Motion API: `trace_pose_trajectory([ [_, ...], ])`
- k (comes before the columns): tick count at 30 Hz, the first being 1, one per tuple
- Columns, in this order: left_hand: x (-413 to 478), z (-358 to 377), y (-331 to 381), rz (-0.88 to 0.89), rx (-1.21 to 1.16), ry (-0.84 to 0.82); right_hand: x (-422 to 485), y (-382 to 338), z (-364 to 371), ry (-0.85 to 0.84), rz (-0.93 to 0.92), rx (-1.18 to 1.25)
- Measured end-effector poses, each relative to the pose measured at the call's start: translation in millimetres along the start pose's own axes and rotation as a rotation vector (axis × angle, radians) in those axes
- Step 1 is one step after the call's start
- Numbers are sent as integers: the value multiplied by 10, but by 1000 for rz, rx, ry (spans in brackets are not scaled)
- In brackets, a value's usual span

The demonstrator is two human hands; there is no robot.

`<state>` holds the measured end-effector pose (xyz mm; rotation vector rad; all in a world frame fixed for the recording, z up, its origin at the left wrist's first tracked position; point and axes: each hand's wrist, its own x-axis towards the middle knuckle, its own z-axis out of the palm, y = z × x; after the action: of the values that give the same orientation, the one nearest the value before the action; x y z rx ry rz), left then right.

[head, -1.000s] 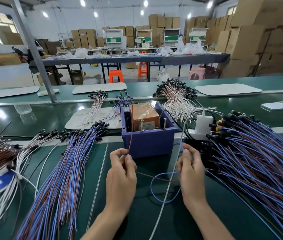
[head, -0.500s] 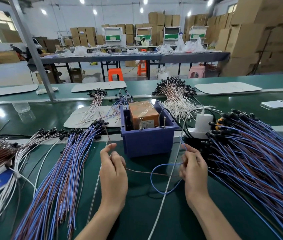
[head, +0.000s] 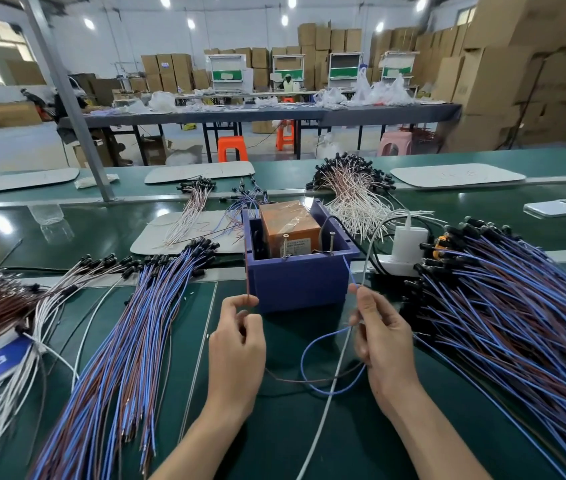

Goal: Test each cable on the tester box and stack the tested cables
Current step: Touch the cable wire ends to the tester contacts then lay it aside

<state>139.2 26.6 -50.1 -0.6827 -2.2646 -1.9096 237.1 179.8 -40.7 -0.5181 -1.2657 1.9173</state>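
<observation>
While each hand pinches one thin wire end, the left hand (head: 236, 341) on brown and the right hand (head: 382, 337) on blue, the cable (head: 302, 358) sags in a glossy loop between them. The boxy purple plastic tester box (head: 298, 285) stands at twelve o'clock. A smooth white cord (head: 323, 414) crosses the loop. A fanned stack of blue-brown cables (head: 129, 341) lies at nine o'clock and a denser heap (head: 517, 323) at three.
</observation>
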Motion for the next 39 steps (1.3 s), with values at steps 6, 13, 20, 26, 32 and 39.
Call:
trace_pose_trajectory([
  [6,23,16,-17,6,44,7,45,36,-34,23,65,21],
  [13,-1,19,-27,81,43,-6,50,18,-23,37,7,-28],
  [20,-9,15,-16,107,58,-10,19,40,26,59,-133,-219],
  [26,-16,12,-16,107,57,-17,13,65,102,131,-330,-402],
  [32,-8,16,-19,105,52,0,97,86,152,140,-407,-482],
  [39,8,23,-50,89,20,1,136,119,120,95,-391,-477],
])
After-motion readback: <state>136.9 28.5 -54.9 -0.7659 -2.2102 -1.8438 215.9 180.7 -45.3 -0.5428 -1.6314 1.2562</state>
